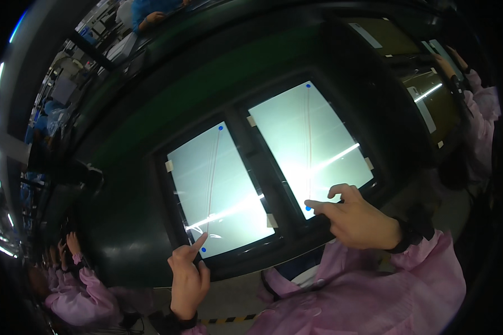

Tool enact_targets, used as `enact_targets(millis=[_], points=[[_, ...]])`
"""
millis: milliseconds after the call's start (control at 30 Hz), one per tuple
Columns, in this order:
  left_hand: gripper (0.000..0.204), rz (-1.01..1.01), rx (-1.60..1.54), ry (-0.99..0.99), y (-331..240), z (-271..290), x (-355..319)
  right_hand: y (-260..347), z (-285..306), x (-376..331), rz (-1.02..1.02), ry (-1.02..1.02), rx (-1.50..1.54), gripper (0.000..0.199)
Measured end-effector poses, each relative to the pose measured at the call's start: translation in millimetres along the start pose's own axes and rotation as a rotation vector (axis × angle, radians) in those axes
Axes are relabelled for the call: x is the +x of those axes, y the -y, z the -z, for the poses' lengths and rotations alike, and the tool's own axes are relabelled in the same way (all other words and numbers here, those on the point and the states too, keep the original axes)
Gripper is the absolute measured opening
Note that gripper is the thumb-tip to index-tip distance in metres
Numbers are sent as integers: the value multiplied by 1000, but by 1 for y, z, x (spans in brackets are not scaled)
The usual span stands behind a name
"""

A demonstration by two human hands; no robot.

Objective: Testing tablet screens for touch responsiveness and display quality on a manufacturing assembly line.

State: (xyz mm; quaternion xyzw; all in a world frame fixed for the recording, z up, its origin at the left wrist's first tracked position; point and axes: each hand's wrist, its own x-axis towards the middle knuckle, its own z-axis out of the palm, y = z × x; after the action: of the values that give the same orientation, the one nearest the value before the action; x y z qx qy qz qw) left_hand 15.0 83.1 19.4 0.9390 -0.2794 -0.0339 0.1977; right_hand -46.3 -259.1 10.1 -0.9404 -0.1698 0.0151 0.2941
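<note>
Mostly fwd of R grip point(363, 220): screen point(314, 142) (lit).

On the left screen point(229, 187) and the right screen point(313, 142), no text can be read. The dark panel point(442, 114) farther right gives no readable label.

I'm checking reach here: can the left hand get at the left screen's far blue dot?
Probably yes: the left hand is at the near edge of the left screen, and nothing visible blocks the way to the far blue dot, though it would need to stretch.
</note>
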Motion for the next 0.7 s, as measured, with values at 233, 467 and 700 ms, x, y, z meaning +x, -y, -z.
enact_targets(millis=[233,467,700], points=[[59,29,29,26,-3,0,-10,3,2,-1,-66,36,-45,55],[55,105,13,40,-6,3,-20,1,3,2,-49,16,-62,56],[44,-45,-142,-295,2,5,3,-12,32,25,-50,-297,116,49]])
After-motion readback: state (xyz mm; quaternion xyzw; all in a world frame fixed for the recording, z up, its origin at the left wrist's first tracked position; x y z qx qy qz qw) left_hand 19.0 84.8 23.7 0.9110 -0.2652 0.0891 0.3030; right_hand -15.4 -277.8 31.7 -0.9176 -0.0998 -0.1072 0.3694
